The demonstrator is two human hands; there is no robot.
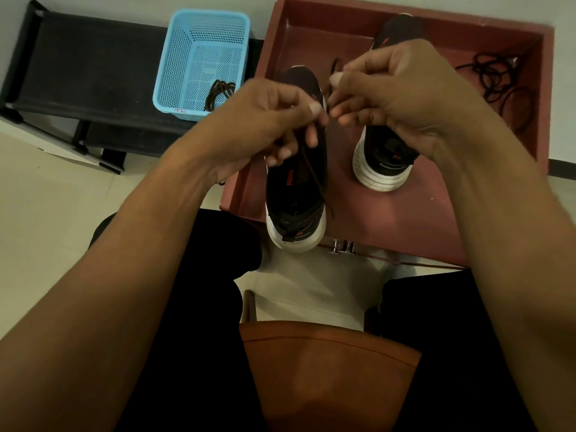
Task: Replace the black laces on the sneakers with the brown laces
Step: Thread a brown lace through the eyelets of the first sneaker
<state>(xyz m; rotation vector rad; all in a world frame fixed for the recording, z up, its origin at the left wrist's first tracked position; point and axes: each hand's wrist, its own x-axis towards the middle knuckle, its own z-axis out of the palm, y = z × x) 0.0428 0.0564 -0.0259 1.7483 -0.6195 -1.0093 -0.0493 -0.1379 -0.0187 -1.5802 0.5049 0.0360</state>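
Note:
Two black sneakers with white soles stand in a red-brown tray [436, 226]. The left sneaker [296, 198] sits below my hands, the right sneaker [385, 163] is partly hidden behind my right hand. My left hand [265, 126] and my right hand [399, 98] meet above the left sneaker, both pinching a brown lace [314, 176] that runs down to the shoe's heel. Removed black laces [495, 79] lie in a tangle at the tray's far right.
A blue plastic basket [202, 60] holding another brown lace [219, 93] stands on a low black bench [87, 73] at the left. My knees in black trousers and a brown seat [327, 369] lie below the tray.

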